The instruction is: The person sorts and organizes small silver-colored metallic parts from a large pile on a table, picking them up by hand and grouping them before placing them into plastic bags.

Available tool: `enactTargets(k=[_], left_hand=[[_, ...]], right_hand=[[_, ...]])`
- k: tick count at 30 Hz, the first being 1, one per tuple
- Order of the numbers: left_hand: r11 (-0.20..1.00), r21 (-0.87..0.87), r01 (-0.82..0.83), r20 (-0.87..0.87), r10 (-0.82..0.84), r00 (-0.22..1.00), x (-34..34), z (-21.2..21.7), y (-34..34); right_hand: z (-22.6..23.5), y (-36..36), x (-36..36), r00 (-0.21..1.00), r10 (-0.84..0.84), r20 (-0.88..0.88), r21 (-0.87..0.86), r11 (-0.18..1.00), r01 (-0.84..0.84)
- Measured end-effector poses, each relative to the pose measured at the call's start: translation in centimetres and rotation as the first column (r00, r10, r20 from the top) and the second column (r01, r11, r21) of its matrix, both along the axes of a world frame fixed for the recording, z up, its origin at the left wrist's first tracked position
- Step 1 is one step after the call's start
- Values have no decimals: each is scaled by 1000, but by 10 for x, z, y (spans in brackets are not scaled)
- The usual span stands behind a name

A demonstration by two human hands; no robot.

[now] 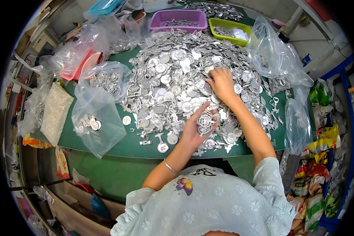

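Note:
A wide heap of small silver-coloured metal pieces (161, 84), many of them flat discs, covers the middle of the green table. My left hand (192, 131) is palm up at the near side of the heap, its fingers cupped around several openwork metal pendants (205, 122). Farther up and to the right, my right hand (223, 84) reaches into the heap with its fingers curled down among the pieces. A pale disc (209, 69) lies at those fingertips; what they grip is hidden. Loose pieces, including a larger ornament (162, 146), lie near the table's front edge.
A purple basin (178, 16) and a green basin (240, 39) of metal parts stand behind the heap. Clear plastic bags (100, 129) lie left, by a red tray (76, 67); another bag (271, 55) is right. A blue-framed rack (348, 114) stands far right.

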State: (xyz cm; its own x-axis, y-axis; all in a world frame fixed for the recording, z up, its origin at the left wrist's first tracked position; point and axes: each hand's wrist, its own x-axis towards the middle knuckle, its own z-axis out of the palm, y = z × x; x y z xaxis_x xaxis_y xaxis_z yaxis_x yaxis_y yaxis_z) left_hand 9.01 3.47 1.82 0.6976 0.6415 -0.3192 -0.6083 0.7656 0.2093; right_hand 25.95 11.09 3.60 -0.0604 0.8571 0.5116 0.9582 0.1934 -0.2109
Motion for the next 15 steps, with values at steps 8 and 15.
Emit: enactTargets(k=[8,15], left_hand=[[996,49,-74,-50,76,996,-7,8,6],[994,60,-91,-10,92,996,-5,15,15]], right_hand=[[23,-24,8,815,15,-579,-100,991,-90],[44,-41,-4,556,-18,-831,-206,938,-279]])
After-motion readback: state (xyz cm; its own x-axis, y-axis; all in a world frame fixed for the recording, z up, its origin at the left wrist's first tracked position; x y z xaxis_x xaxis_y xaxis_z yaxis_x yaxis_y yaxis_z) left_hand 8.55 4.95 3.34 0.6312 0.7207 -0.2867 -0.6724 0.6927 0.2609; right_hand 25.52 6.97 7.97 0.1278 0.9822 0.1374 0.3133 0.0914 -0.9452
